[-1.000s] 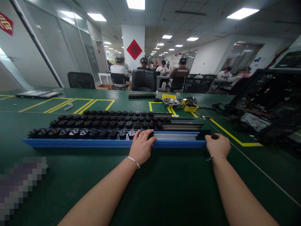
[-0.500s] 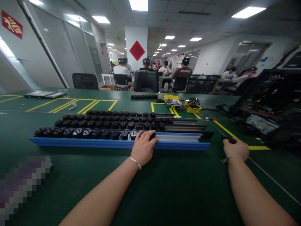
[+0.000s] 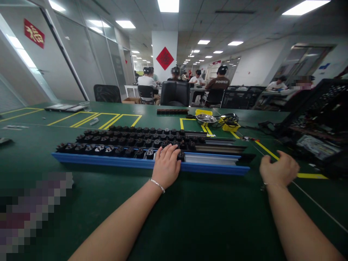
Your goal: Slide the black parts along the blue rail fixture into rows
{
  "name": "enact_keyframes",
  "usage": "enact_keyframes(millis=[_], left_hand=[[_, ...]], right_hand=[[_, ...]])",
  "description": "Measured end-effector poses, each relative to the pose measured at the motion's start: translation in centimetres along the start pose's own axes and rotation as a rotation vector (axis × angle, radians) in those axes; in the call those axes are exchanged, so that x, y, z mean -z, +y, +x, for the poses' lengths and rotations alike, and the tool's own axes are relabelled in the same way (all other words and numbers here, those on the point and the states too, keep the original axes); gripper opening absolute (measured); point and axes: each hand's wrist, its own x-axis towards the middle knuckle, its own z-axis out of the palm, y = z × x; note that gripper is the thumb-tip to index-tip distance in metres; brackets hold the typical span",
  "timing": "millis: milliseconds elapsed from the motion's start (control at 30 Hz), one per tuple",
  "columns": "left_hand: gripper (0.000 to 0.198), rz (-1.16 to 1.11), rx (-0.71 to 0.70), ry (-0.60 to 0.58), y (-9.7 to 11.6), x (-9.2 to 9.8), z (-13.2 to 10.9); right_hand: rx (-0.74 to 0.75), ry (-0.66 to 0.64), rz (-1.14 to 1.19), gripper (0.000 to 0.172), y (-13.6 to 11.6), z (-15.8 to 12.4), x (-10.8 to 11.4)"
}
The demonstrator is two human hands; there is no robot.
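A long blue rail (image 3: 108,161) lies across the green table (image 3: 190,217), holding a row of small black parts (image 3: 108,149) along its left half. My left hand (image 3: 166,165) rests on the rail's middle, with its fingers stretched flat over the last black parts in the row. To the right of the rail's end, my right hand (image 3: 280,169) hovers just above the table. Its fingers are loosely curled and its thumb is raised; what it holds, if anything, is hidden. Two more rails with black parts (image 3: 141,136) lie just behind the blue one.
A metal bowl (image 3: 205,117), a yellow box (image 3: 227,126) and cables sit further back. A black crate (image 3: 320,108) stands at the right edge. Yellow tape lines (image 3: 108,121) mark the table. A black chair (image 3: 175,93) and several seated people are beyond the table.
My right hand has left the right end of the blue rail, moved right and lifted, taking a small dark piece that now is hidden. My left hand stays on the rail.
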Motion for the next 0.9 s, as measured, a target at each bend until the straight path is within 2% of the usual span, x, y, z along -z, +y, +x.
enact_keyframes(millis=[67, 167, 300, 367, 433, 500, 600, 900], left_hand=[[0.032, 0.036, 0.044, 0.023, -0.6, 0.3, -0.1], [0.032, 0.073, 0.048, 0.007, -1.8, 0.7, -0.5], [0.036, 0.078, 0.024, -0.045, -2.9, 0.8, -1.0], [0.036, 0.072, 0.025, -0.050, -3.0, 0.8, -1.1], [0.037, 0.068, 0.035, -0.041, -2.9, 0.6, -1.0], [0.037, 0.069, 0.045, -0.030, -2.8, 0.3, -0.9], [0.037, 0.078, 0.059, -0.016, -2.7, 0.0, -0.8], [0.037, 0.092, 0.083, -0.004, -2.3, -0.4, -0.7]], right_hand=[[0.156, -0.030, 0.053, 0.049, -2.8, -1.2, 0.5], [0.393, -0.160, 0.185, 0.044, -7.5, -4.1, 1.0], [0.628, -0.450, 0.388, 0.035, -13.1, -9.2, 1.2], [0.659, -0.547, 0.459, 0.036, -15.4, -11.4, 1.3], [0.631, -0.610, 0.458, 0.040, -17.2, -13.0, 1.2], [0.602, -0.640, 0.420, 0.043, -18.4, -13.9, 1.2], [0.576, -0.608, 0.340, 0.039, -19.4, -14.6, 1.1], [0.546, -0.527, 0.330, 0.028, -19.5, -15.2, 0.9]])
